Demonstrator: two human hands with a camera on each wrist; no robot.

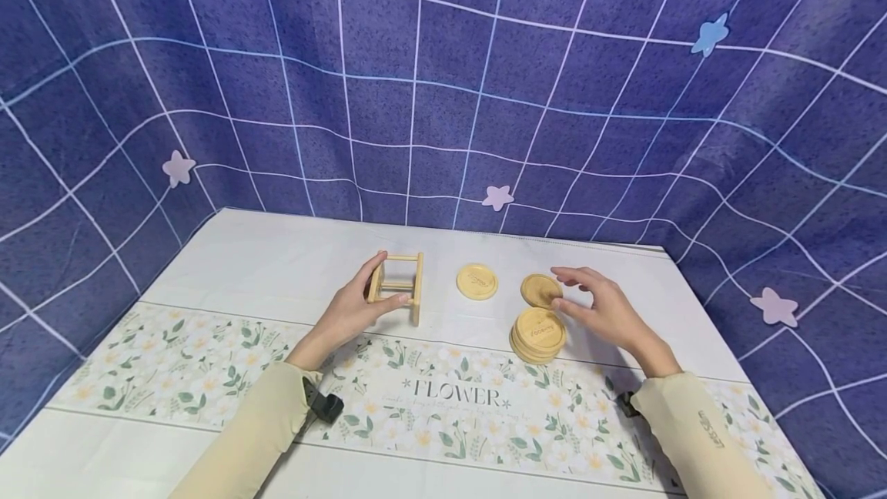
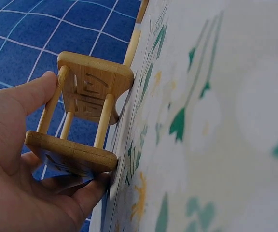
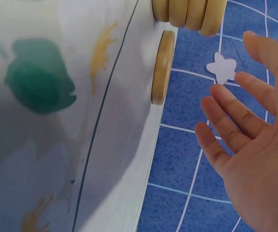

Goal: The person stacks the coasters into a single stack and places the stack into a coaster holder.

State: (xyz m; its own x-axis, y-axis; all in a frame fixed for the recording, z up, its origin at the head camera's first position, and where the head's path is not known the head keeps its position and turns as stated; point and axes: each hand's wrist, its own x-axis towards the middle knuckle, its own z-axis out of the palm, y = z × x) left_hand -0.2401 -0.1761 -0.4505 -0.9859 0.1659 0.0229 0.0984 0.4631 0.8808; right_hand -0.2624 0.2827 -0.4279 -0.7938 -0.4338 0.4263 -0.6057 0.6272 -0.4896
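One-handed, gripped the wooden coaster rack point(image 1: 418, 287) with the left hand point(image 1: 349, 313) toward the far edge of the table point(image 1: 277, 256); held the right hand point(image 1: 606, 310) spread beside a loose coaster point(image 1: 537, 290). Seemed light, stiff, best taken by end panels point(image 2: 74, 149), not rods point(image 2: 104, 121).

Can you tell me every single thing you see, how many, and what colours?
Coaster rack: one, light wood, in the left hand
Coaster stack: one, at least four coasters, light wood, near the right hand
Loose coasters: two, light wood, beyond the stack and left of it
Tablecloth: one, white, flowery band, underneath
Backdrop: one, purple-blue, behind
Stars: seven, blue, lilac, cream, on the backdrop
Wrist cameras: two, black
Sleeves: two, pale yellow
Left hand, right hand: bare
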